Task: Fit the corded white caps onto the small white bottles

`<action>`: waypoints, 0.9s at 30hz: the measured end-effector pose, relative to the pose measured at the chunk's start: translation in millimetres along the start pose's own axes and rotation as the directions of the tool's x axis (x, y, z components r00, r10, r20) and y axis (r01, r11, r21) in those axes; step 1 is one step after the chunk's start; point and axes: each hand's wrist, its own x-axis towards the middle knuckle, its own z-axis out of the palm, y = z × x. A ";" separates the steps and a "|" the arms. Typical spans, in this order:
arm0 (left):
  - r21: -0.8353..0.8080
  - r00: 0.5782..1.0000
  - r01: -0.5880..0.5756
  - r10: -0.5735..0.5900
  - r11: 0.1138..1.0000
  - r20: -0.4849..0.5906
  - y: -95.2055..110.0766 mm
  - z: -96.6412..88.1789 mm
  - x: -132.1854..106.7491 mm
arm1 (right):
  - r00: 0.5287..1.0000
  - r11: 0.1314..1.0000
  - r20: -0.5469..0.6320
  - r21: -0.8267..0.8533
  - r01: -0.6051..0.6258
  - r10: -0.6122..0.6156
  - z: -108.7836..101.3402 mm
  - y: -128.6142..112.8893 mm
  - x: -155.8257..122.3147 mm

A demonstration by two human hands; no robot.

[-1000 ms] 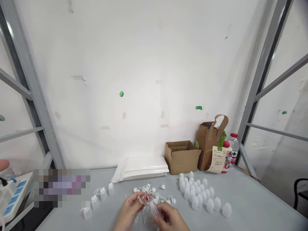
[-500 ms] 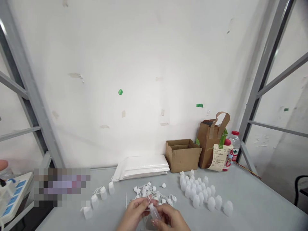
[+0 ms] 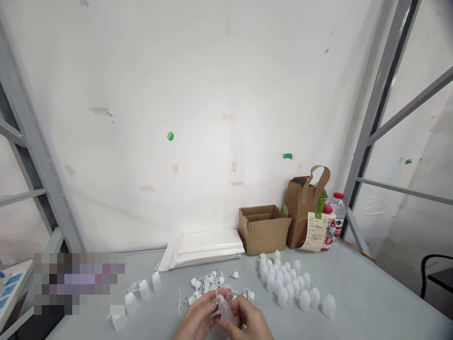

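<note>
Grey steel-framed bench; the surface (image 3: pixel 364 293) runs below a scuffed white wall (image 3: pixel 198 94), with a steel upright (image 3: pixel 375 118) at far right. At the back stand an open cardboard box (image 3: pixel 264 233), a kraft paper bag (image 3: pixel 297 212), a plastic water bottle (image 3: pixel 338 212) and a printed receipt (image 3: pixel 314 231) leaning on the bag. Left of the box lies a stack of white flat packets (image 3: pixel 201 248).

Front right: a close group of upright translucent bottles (image 3: pixel 282 297). Front left: a short line of white bottles (image 3: pixel 143 289) with thin tethers at their tops. Centre: a loose pile of small white caps with tethers (image 3: pixel 207 283).

Step in hand, as judged: one translucent dropper bottle (image 3: pixel 225 310) handled singly, held in the air just in front of the cap pile. Left hand (image 3: pixel 198 316) and right hand (image 3: pixel 249 321) are brought close together, fingers curled, pinching it between them. Cannot tell whether a cap is seated on it; fingers hide the top.

Judged: the next move calls for a steady fingertip hold, since the bottle looks light and smooth.
</note>
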 end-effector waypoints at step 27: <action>-0.362 0.980 0.138 -0.072 0.922 0.188 -4.3 6.9 -11.2 | 0.968 0.659 0.235 0.716 -0.229 0.081 3.6 -19.0 -5.6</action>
